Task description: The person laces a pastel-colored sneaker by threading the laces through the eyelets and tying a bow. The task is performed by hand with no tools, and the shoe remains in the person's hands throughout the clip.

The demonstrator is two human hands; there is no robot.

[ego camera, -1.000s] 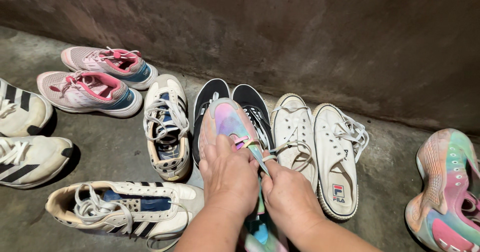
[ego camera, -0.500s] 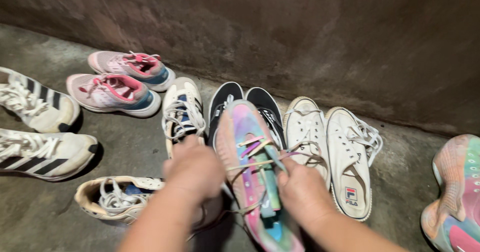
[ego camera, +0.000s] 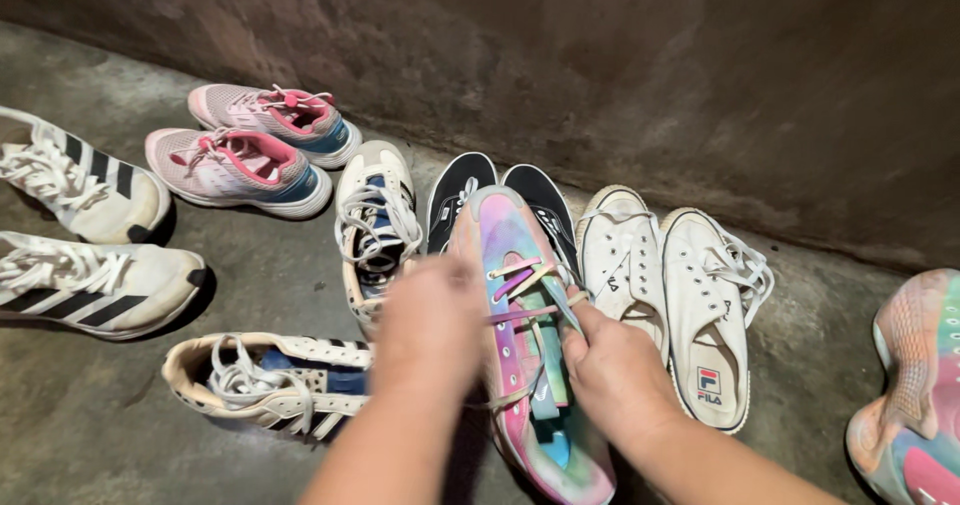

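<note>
A pastel multicoloured sneaker (ego camera: 515,255) lies toe away from me, in front of a pair of black shoes (ego camera: 480,190). My left hand (ego camera: 430,320) is blurred and rests against the sneaker's left side. My right hand (ego camera: 615,370) pinches the sneaker's pale laces (ego camera: 530,295) on the right side of the tongue. The laces are loose across the eyelets.
White canvas shoes (ego camera: 665,285) sit right of the sneaker, a matching pastel sneaker (ego camera: 915,395) at far right. White shoes with blue insoles (ego camera: 375,220) (ego camera: 265,380), pink shoes (ego camera: 250,150) and striped white shoes (ego camera: 85,235) lie left. A dark wall (ego camera: 600,75) runs behind.
My left hand slid off the top of the sneaker to its left side, uncovering the laces. My right hand stayed on the laces. The view shifted left.
</note>
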